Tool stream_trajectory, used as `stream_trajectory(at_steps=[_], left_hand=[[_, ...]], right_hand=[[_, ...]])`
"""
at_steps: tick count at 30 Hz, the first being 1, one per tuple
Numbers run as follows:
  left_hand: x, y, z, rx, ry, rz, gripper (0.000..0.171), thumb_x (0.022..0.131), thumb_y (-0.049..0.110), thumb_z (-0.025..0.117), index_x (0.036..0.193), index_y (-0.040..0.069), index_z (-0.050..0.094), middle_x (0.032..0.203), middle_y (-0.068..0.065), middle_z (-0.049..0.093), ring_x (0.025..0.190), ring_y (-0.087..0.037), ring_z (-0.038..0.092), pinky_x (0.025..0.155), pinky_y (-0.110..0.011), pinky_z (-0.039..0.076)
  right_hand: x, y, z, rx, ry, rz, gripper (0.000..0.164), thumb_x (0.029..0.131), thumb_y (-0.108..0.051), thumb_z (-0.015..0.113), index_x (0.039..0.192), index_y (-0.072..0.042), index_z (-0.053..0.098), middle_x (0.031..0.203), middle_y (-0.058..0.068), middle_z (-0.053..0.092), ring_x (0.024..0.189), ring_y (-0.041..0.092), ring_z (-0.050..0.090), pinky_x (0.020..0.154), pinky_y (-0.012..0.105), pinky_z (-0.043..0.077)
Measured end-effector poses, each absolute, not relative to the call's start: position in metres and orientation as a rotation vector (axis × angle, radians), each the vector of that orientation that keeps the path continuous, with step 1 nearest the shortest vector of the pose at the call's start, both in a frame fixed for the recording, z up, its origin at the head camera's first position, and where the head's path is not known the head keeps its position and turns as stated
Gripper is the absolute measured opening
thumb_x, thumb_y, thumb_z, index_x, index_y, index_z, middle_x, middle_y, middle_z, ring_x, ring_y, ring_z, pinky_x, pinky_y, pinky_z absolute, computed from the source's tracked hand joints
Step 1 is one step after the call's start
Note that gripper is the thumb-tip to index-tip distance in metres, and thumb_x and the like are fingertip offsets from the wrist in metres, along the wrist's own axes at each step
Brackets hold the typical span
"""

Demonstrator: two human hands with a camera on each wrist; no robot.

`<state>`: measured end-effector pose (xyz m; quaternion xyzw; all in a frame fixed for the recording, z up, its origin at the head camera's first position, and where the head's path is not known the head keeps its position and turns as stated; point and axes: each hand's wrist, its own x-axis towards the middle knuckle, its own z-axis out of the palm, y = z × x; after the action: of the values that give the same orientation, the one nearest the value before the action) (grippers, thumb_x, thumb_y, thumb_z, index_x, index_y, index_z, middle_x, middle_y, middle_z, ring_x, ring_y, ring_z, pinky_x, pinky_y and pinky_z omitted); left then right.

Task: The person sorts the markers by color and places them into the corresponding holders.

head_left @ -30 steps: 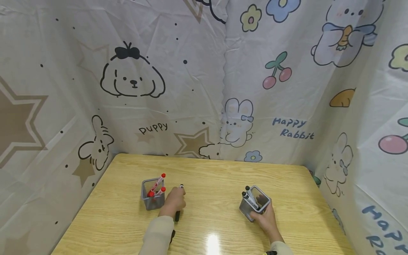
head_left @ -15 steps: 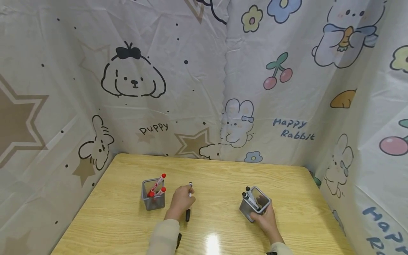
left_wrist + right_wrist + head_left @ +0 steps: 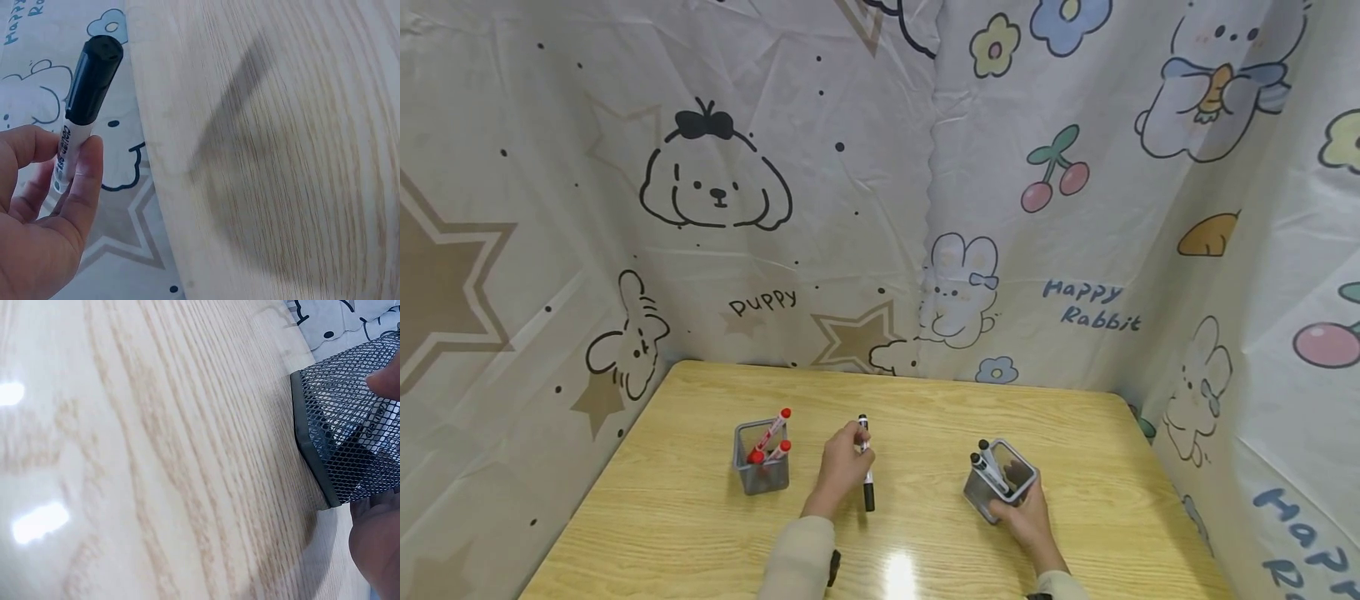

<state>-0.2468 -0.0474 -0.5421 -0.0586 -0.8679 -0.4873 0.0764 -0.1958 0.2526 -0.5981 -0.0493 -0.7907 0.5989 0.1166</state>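
My left hand (image 3: pixel 844 463) pinches a white marker with a black cap (image 3: pixel 868 496) between thumb and fingers, over the middle of the table. In the left wrist view the marker's black cap (image 3: pixel 94 78) points up and away from the fingers, and its shadow falls on the wood. My right hand (image 3: pixel 1026 518) grips a grey mesh pen holder (image 3: pixel 981 493) at the right, which leans to one side. Black-capped markers (image 3: pixel 990 471) stand inside this holder. In the right wrist view the mesh wall (image 3: pixel 350 425) shows between thumb and fingers, with a marker behind it.
A second mesh pen holder (image 3: pixel 764 479) with several red-capped markers (image 3: pixel 771 437) stands on the left of the wooden table (image 3: pixel 715 542). Printed fabric curtains (image 3: pixel 850 208) hang behind the table and along both sides.
My left hand has moved right, away from the holder of red-capped markers, carrying the black-capped marker. The right hand and its pen holder have stayed in place.
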Motion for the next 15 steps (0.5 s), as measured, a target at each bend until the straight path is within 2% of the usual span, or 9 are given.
stream_trajectory(at_steps=[7,12,15], left_hand=[[-0.244,-0.038,-0.538,-0.115,-2.542,-1.611,0.035,0.079,-0.001,0.062,0.110,0.007,0.046,0.091,-0.011,0.059,0.064,-0.014,0.056,0.052,-0.028,0.047],[-0.244,-0.029,-0.537,-0.071,-2.509,-1.709,0.051,0.078,0.000,0.064,0.123,0.003,0.041,0.094,-0.011,0.058,0.066,-0.015,0.057,0.051,-0.028,0.048],[-0.244,-0.025,-0.535,-0.074,-2.504,-1.746,0.056,0.077,-0.001,0.064,0.128,0.000,0.042,0.094,-0.010,0.056,0.067,-0.014,0.056,0.051,-0.026,0.048]], right_hand=[[-0.197,0.253,-0.600,-0.144,-2.307,1.762,0.079,0.056,0.006,0.067,0.129,0.005,0.036,0.126,0.025,0.046,0.119,0.038,0.040,0.103,0.051,0.021],[-0.197,0.253,-0.600,-0.144,-2.307,1.765,0.080,0.056,0.007,0.068,0.129,0.005,0.036,0.127,0.025,0.046,0.120,0.037,0.040,0.102,0.050,0.022],[-0.196,0.253,-0.599,-0.156,-2.311,1.773,0.079,0.057,0.009,0.068,0.129,0.005,0.036,0.127,0.025,0.047,0.120,0.037,0.041,0.102,0.049,0.023]])
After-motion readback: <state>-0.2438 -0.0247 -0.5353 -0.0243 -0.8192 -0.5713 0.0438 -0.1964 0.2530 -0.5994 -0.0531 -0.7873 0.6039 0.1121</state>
